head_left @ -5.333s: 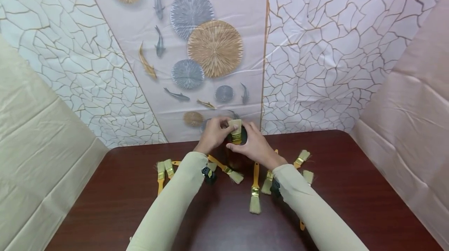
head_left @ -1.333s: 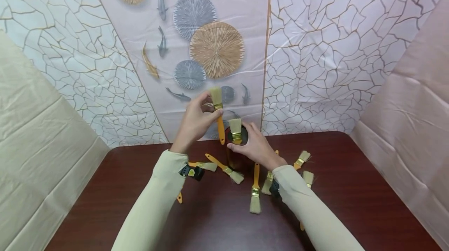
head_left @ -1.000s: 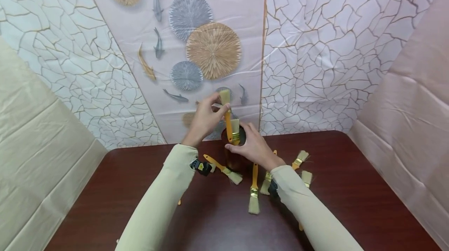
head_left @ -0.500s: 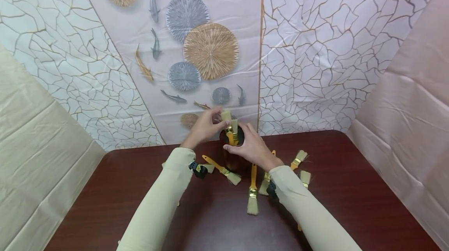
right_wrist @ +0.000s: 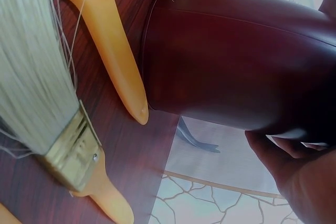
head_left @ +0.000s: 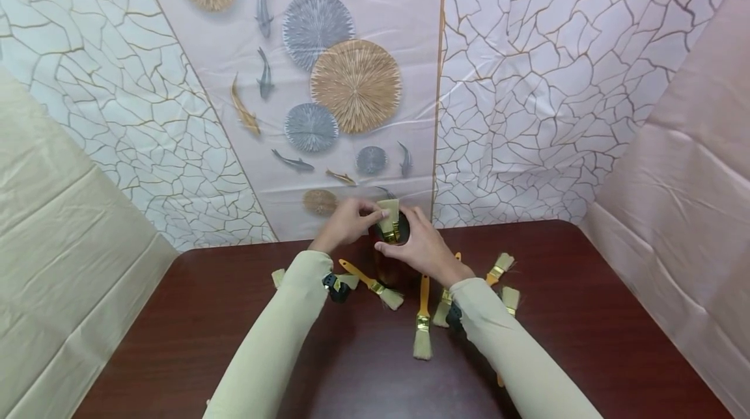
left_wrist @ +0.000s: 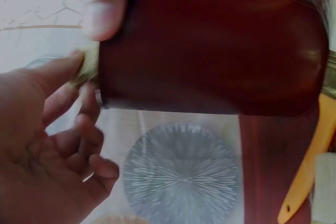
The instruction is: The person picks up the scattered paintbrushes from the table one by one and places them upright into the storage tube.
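A tall dark red-brown cup (left_wrist: 220, 45) stands near the table's back edge. My right hand (head_left: 426, 243) grips it near the rim, thumb in front. In the right wrist view that hand's fingers (right_wrist: 286, 156) lie against the cup's side. At the cup's mouth my left hand (head_left: 348, 222) pinches a paintbrush (head_left: 387, 213) by its pale bristles. The handle is down inside the cup, out of sight. Another brush's bristles stand close beside it and overlap it, so the two are hard to tell apart. In the left wrist view the pinched bristles (left_wrist: 90, 65) show at the rim.
Several yellow-handled paintbrushes lie on the dark wooden table (head_left: 375, 373). One brush (head_left: 377, 287) is left of the cup, another (head_left: 422, 321) in front. More brushes (head_left: 500, 266) lie about the right forearm, and some are partly under the left sleeve. A patterned cloth (head_left: 357, 87) hangs behind.
My left hand has brought a paintbrush from above and left of the cup, moved right, and lowered it handle-first inside. My right hand has stayed on the cup.
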